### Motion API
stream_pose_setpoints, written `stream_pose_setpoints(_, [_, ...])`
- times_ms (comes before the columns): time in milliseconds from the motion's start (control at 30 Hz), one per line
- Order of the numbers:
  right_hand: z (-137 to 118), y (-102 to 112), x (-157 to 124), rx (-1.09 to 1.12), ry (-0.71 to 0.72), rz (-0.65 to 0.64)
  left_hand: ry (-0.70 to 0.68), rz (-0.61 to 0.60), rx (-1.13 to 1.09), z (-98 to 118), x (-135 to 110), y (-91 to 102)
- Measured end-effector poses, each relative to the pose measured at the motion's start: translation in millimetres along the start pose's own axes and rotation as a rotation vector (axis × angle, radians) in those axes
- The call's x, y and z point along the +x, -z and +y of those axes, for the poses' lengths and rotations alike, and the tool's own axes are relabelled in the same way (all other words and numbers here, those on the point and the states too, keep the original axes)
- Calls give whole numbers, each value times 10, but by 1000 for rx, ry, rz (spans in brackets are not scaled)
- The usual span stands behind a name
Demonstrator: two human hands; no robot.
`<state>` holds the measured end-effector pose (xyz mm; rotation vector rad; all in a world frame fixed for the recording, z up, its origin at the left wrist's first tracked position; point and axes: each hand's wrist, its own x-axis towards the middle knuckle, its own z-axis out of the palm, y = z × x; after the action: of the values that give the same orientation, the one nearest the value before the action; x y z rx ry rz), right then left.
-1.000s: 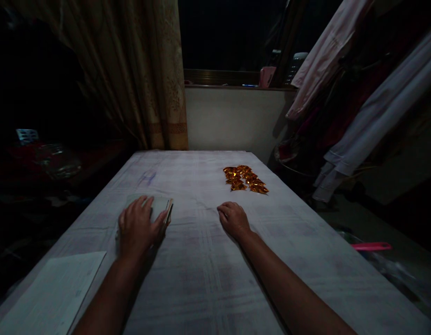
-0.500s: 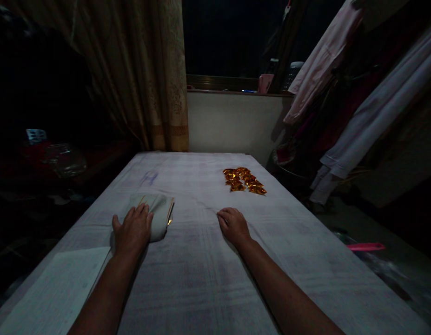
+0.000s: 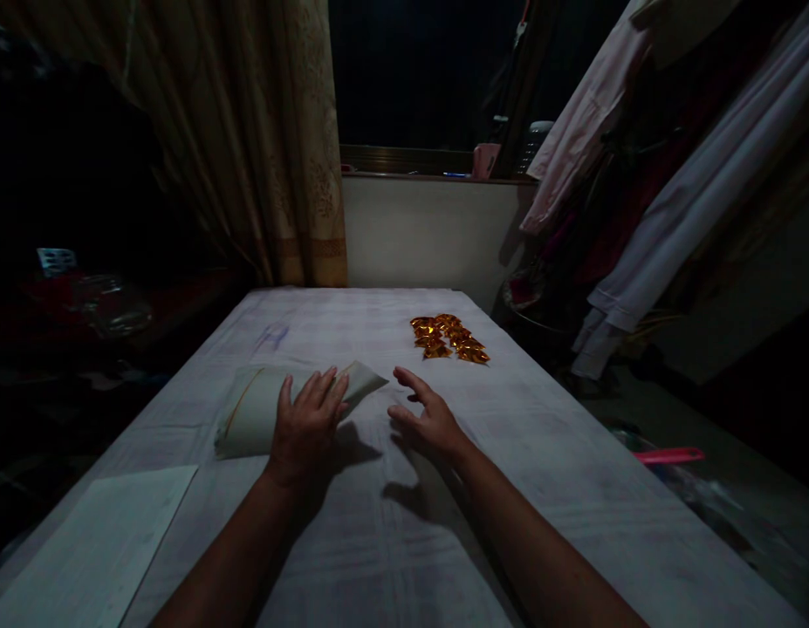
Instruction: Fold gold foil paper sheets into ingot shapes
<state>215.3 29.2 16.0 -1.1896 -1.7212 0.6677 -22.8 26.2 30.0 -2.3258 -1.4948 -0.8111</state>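
My left hand (image 3: 307, 427) has its fingers stretched and spread over a pale grey-green stack of paper sheets (image 3: 250, 410) with a thin yellow-orange line along one edge. To the right of its fingertips, a pointed corner of a sheet (image 3: 368, 381) sticks out, raised off the table; whether the fingers grip it is hidden. My right hand (image 3: 430, 419) hovers just right of that corner, thumb and fingers apart, with nothing in it. Beyond it lie several shiny folded gold-foil pieces (image 3: 436, 353), arranged in two slanting rows.
A checked whitish cloth covers the table (image 3: 378, 541). A white paper sheet (image 3: 96, 532) lies at the near left. Clothes (image 3: 666, 227) hang on the right, a curtain (image 3: 273, 174) at the back left. A pink cup (image 3: 486, 160) stands on the window sill.
My left hand has moved right across the stack, and a sheet's corner now sticks out to the right. My right hand has lifted off the table and opened. The view has shifted slightly.
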Motion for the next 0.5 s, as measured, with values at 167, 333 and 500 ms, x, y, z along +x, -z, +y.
stream_pose_setpoints(167, [39,2,18,113,-172,49,-196,-50,10,223,26,-158])
stream_pose_setpoints(333, [295,98,-62,32,-354,214,-152,-27,106,253,-32,-232])
stream_pose_setpoints(500, [373,281,-212,-104,-452,291,-157,-30,49,341,-242,-330])
